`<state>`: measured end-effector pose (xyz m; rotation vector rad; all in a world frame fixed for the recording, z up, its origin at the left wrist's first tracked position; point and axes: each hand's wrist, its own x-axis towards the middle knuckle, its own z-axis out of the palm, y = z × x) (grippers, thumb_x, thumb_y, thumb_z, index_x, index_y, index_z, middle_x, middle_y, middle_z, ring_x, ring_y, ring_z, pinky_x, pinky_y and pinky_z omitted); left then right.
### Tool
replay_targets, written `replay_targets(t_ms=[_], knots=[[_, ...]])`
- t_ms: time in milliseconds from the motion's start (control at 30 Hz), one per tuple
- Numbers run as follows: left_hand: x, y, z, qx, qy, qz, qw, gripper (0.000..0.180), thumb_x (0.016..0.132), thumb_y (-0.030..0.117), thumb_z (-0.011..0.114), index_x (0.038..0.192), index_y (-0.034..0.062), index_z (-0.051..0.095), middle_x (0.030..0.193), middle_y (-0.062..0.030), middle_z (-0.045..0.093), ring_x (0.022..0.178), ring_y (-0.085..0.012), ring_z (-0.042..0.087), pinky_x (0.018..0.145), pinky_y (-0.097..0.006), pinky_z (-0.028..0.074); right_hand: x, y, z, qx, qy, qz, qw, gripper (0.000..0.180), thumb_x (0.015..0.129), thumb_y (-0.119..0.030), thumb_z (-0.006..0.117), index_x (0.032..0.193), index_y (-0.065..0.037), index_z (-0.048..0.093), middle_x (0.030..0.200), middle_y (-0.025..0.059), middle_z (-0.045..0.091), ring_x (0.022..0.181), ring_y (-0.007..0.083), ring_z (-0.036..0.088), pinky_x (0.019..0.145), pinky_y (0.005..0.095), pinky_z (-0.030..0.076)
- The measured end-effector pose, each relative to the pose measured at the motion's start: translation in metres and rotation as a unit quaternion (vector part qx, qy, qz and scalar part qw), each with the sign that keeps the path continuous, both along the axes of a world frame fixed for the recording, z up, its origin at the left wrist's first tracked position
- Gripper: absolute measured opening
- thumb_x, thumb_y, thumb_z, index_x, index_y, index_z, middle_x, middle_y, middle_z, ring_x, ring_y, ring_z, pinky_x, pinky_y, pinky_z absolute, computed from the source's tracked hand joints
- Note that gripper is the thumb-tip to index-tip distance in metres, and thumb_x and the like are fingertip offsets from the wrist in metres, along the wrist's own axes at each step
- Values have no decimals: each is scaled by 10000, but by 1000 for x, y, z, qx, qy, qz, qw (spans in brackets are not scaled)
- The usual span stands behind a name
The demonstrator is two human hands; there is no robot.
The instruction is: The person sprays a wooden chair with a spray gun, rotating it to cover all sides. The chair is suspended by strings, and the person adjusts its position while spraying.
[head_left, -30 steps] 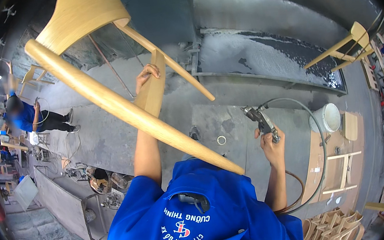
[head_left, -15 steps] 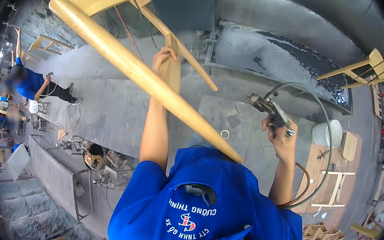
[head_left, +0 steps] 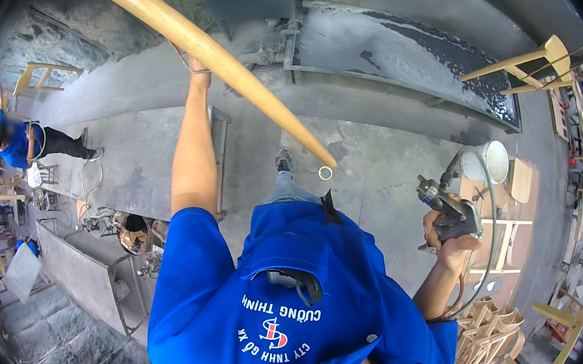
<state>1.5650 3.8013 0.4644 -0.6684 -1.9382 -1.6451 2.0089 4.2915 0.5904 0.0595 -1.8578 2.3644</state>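
A pale wooden chair is held up high, and its long tapered leg slants down toward the middle of the view. My left hand reaches up at arm's length and grips the chair just behind that leg. My right hand is low on the right, closed round the handle of a grey spray gun. A hose loops from the gun past my wrist. The gun is well apart from the chair. My blue shirt fills the lower middle.
Another person in blue works at the far left. A grey wet booth wall runs across the back. A second wooden chair hangs at the right. A white pot and stacked wooden chair parts sit at the lower right.
My left arm has stretched out and carried the chair higher and farther away. My right hand has dropped lower and to the right with the spray gun.
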Motion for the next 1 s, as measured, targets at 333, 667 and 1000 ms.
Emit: replay_targets(t_ms=[333, 667, 1000], knots=[[-6, 20, 25, -138, -183, 355, 906, 458, 889, 359, 483, 838, -8, 752, 886, -250, 726, 936, -447, 647, 924, -477, 464, 32, 20, -63, 178, -213, -68, 958, 717, 1000, -650, 516, 1219, 28, 591, 735, 78, 639, 437, 34, 415, 386, 206, 301], [26, 17, 74, -430, -222, 339, 807, 607, 1026, 562, 379, 1057, 114, 787, 1088, -226, 741, 1132, -412, 660, 1048, -536, 446, -37, -41, -39, 82, -28, -128, 988, 804, 913, -671, 649, 1273, 46, 601, 777, 72, 633, 515, 51, 459, 457, 218, 324], [33, -44, 79, -568, -298, 328, 694, 607, 1040, 587, 342, 1323, 144, 645, 1205, -218, 711, 1147, -395, 671, 996, -506, 509, -100, -101, -46, 390, -102, -35, 914, 291, 884, -240, 799, 926, 22, 679, 737, 193, 688, 613, 320, 660, 599, 379, 493]])
